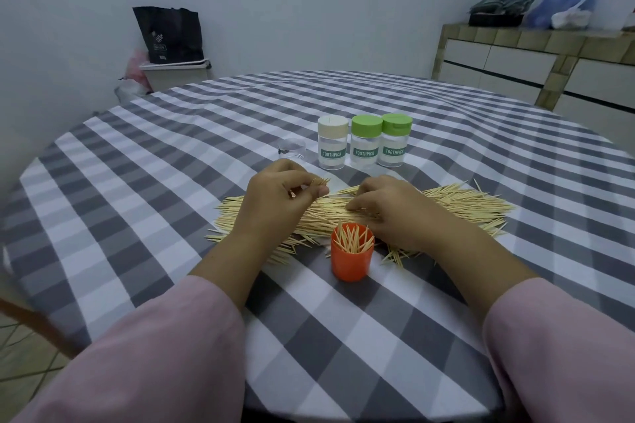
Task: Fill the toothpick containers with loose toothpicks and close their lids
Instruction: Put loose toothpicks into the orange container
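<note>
Left hand [281,196] pinching a few toothpicks, lifted clear for dropping. Right hand [388,213] curled down on the pile [457,204], fingertips gathering more; whether pinching, cannot tell. Orange cup [352,252] just near of the pile, open, part-filled, within easy reach. Three capped jars [364,146] parked far, aside.

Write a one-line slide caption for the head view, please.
Left hand pinches toothpicks while right hand gathers the loose pile behind an open orange container.

Worktop cloth [343,336]: matt woven check. Toothpicks [464,204]: pale bare wood. Orange cup [351,264]: smooth plastic, slight sheen. Lidded containers [366,148]: clear glossy plastic, probably; lids matt.
</note>
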